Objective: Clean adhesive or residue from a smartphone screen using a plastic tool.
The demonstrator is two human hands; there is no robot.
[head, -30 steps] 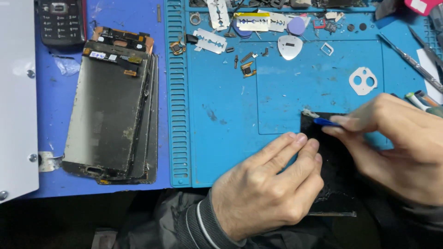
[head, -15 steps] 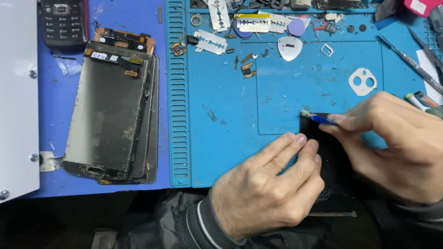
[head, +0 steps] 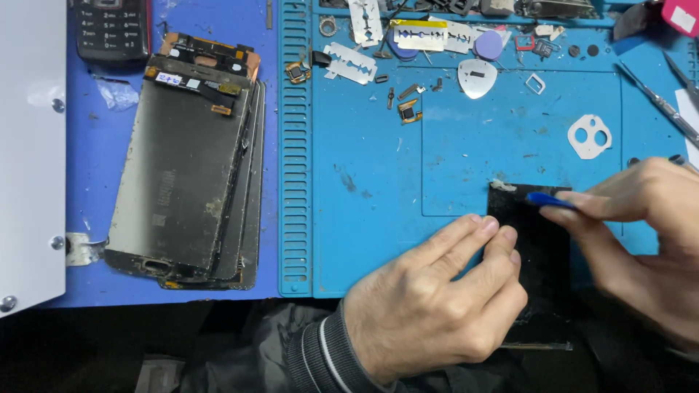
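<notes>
Your left hand (head: 437, 298) lies w/ fingers together, flat on the left edge of the black phone panel (head: 535, 255), near the front right of the blue repair mat (head: 364, 218). Your right hand (head: 641, 240) is pinched on a blue pry tool (head: 547, 199), tip at the panel's top edge.
</notes>
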